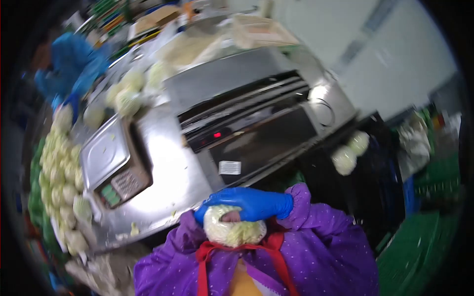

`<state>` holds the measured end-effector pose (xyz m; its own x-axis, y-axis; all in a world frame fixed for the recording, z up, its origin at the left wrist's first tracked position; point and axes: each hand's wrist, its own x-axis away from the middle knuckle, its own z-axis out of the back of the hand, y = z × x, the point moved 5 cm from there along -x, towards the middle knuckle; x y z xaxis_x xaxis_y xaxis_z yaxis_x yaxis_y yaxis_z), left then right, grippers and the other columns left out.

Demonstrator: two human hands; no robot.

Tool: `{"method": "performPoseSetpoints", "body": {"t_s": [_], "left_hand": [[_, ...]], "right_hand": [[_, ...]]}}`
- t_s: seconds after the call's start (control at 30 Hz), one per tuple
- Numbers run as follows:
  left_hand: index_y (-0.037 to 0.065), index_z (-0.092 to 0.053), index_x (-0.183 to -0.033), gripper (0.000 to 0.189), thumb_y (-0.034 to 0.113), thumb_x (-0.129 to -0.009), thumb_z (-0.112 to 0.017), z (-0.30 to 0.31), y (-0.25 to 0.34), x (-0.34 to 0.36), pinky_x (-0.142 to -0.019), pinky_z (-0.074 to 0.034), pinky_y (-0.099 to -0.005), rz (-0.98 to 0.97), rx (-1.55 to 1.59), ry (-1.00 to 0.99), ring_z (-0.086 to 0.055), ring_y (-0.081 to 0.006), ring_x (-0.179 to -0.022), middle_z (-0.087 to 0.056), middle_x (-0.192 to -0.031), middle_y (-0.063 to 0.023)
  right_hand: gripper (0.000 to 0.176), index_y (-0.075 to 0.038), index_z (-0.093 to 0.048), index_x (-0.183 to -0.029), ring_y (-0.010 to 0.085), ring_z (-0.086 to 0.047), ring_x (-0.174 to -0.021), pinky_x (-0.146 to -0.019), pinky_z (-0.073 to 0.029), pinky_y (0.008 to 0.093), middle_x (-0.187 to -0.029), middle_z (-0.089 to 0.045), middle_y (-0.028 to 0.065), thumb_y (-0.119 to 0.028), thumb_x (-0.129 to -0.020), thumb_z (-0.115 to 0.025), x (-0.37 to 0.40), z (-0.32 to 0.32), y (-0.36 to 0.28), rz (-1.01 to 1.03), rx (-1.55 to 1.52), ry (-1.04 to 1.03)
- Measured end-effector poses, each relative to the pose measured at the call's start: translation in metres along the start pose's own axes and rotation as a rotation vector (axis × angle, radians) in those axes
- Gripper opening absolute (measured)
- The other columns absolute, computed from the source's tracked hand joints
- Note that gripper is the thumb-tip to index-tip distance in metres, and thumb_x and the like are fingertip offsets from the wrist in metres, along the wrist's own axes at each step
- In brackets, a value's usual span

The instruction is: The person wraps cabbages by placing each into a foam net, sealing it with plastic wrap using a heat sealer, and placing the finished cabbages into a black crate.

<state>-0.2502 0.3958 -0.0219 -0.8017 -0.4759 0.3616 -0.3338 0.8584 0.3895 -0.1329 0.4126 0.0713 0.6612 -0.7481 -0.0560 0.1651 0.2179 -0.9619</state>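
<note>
A pale round cabbage (233, 234), wrapped in clear film, is held close to my chest at the bottom middle. My right hand (249, 202), in a blue glove, curves over its top with the fingers wrapped round it. My left hand (200, 213) is mostly hidden at the cabbage's left side, where a bit of blue glove shows by the purple sleeve; its fingers cannot be made out. Just ahead lies a wrapping machine (261, 135) with a red light and a white label.
A scale (111, 163) stands on the metal table (173, 170), beside many piled cabbages (57, 180) at the left. Two wrapped cabbages (344, 160) lie at the right, near green crates (412, 246). Another person's blue sleeve (74, 59) shows at the upper left.
</note>
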Motion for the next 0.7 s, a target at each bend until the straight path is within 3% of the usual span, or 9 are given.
{"method": "performPoseSetpoints", "body": {"t_s": [0.03,0.17,0.27,0.4,0.43,0.47,0.57,0.6,0.7], "left_hand": [[0.013,-0.022,-0.144,0.067,0.045,-0.088,-0.041,-0.006,-0.004,-0.003,-0.106,-0.030,-0.0467,0.021,0.007,0.009,-0.039,-0.0331,-0.126,-0.035,-0.140,-0.0155],[0.014,-0.024,-0.144,0.066,0.054,-0.092,-0.032,-0.046,0.000,-0.036,-0.106,-0.030,-0.0497,0.035,-0.007,-0.015,-0.038,-0.0359,-0.127,-0.033,-0.142,-0.0169],[0.013,-0.021,-0.145,0.079,0.067,-0.088,-0.029,-0.104,0.010,-0.078,-0.107,-0.028,-0.0525,0.109,0.042,-0.117,-0.036,-0.0367,-0.129,-0.028,-0.145,-0.0176],[0.011,-0.014,-0.146,0.083,0.067,-0.087,-0.032,-0.219,-0.001,-0.139,-0.110,-0.023,-0.0482,0.064,-0.134,-0.442,-0.025,-0.0342,-0.136,-0.016,-0.150,-0.0167],[0.009,-0.011,-0.147,0.079,0.062,-0.090,-0.029,-0.246,-0.010,-0.154,-0.111,-0.021,-0.0456,0.038,-0.206,-0.518,-0.022,-0.0331,-0.137,-0.016,-0.150,-0.0171],[0.008,-0.019,-0.145,0.069,0.051,-0.094,-0.033,-0.258,-0.019,-0.179,-0.111,-0.021,-0.0407,-0.099,-0.409,-0.615,-0.027,-0.0307,-0.135,-0.026,-0.147,-0.0175],[0.005,-0.038,-0.136,0.050,0.030,-0.093,-0.046,-0.284,-0.048,-0.249,-0.106,-0.029,-0.0356,-0.083,-1.020,-0.686,-0.042,-0.0263,-0.126,-0.047,-0.132,-0.0145],[0.006,-0.045,-0.133,0.046,0.025,-0.092,-0.051,-0.286,-0.070,-0.271,-0.104,-0.032,-0.0350,-0.057,-1.115,-0.689,-0.047,-0.0257,-0.121,-0.053,-0.127,-0.0131],[0.015,-0.047,-0.132,0.047,0.022,-0.087,-0.057,-0.298,-0.134,-0.326,-0.102,-0.036,-0.0365,-0.313,-1.768,-1.010,-0.047,-0.0299,-0.121,-0.052,-0.127,-0.0147]], "right_hand": [[0.063,-0.001,-0.047,-0.126,0.0330,-0.051,-0.114,-0.096,-0.041,0.0372,-0.120,-0.053,0.0211,-0.031,-0.077,-0.072,0.016,0.002,0.002,-0.100,-0.014,0.102],[0.095,-0.003,-0.029,-0.138,0.0273,-0.035,-0.126,-0.107,-0.028,0.0368,-0.133,-0.038,0.0154,-0.022,-0.061,-0.083,0.080,0.013,-0.009,0.028,-0.237,0.337],[0.094,-0.003,-0.030,-0.138,0.0256,-0.036,-0.127,-0.107,-0.028,0.0362,-0.133,-0.039,0.0141,-0.019,-0.062,-0.082,0.137,0.039,-0.018,-0.079,-0.305,0.554],[0.097,-0.005,-0.033,-0.138,0.0218,-0.042,-0.124,-0.105,-0.035,0.0372,-0.133,-0.045,0.0099,-0.033,-0.060,-0.084,0.245,0.106,-0.025,0.060,-0.627,0.877],[0.080,-0.006,-0.032,-0.139,0.0240,-0.040,-0.127,-0.106,-0.034,0.0400,-0.139,-0.040,0.0105,-0.038,-0.075,-0.067,0.284,0.108,0.011,-0.057,-0.856,0.972],[0.065,-0.006,-0.031,-0.140,0.0262,-0.038,-0.129,-0.107,-0.033,0.0428,-0.144,-0.034,0.0111,-0.044,-0.090,-0.050,0.324,0.107,0.045,-0.154,-1.095,1.097],[0.074,-0.008,-0.031,-0.140,0.0282,-0.036,-0.130,-0.107,-0.032,0.0461,-0.143,-0.035,0.0143,-0.046,-0.082,-0.057,0.420,0.100,0.073,0.113,-1.317,1.248],[0.080,-0.010,-0.027,-0.143,0.0294,-0.031,-0.133,-0.110,-0.027,0.0479,-0.146,-0.029,0.0136,-0.060,-0.084,-0.048,0.440,0.099,0.078,0.057,-1.266,1.324],[0.086,-0.008,-0.028,-0.142,0.0283,-0.034,-0.131,-0.109,-0.029,0.0465,-0.145,-0.032,0.0134,-0.060,-0.080,-0.055,0.467,0.078,0.106,-0.016,-1.114,1.301]]}}
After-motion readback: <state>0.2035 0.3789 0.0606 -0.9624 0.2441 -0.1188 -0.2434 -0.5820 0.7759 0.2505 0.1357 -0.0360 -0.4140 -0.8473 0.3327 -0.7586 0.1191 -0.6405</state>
